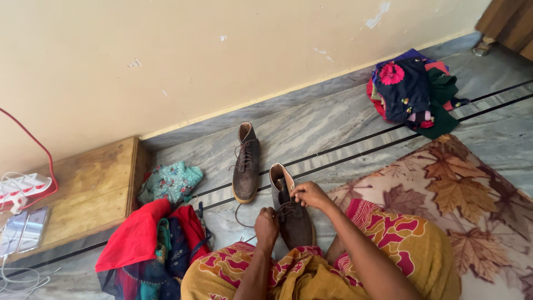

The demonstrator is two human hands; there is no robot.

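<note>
Two clothing heaps are partly cut off: one [150,250] at the lower left edge, one [413,91] upper right. Grey marble floor [311,128] meets a cream wall [166,50]. At lower centre, the near boot [291,208] stands; right hand [310,194] and left hand [266,226] fingers pinch its lace [284,209], whose ends are hard to trace.

Near boot [291,211] between both hands, second boot [245,164] just left, beside it.
</note>
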